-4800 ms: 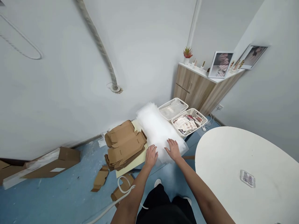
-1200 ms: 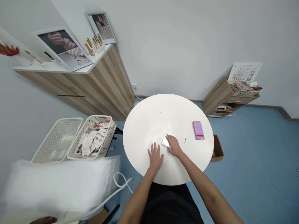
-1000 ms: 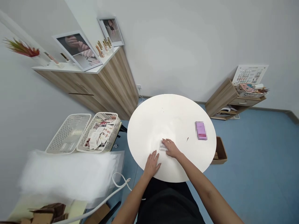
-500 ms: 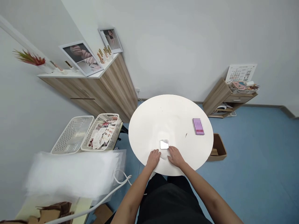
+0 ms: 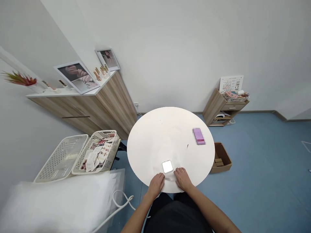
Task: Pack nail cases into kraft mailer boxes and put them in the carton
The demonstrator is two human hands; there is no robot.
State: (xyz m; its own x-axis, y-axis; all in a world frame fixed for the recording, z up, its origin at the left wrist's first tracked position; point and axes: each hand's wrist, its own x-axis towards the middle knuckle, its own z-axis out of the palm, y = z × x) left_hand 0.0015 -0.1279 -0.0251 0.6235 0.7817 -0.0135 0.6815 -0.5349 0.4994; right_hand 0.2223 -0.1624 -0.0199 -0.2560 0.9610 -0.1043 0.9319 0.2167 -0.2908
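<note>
The left hand [image 5: 155, 185] and the right hand [image 5: 182, 180] rest on the near edge of a round white table [image 5: 148, 136], with fingers a little curled and pressing down. I cannot tell if they pinch the thin clear film [image 5: 171, 176] that seems to lie under them. A small square flat object with a shiny white face [image 5: 167, 166] lies just ahead, between both hands, not touched. Farther ahead of the right hand lies a blurred pink rectangular packet [image 5: 199, 136].
</note>
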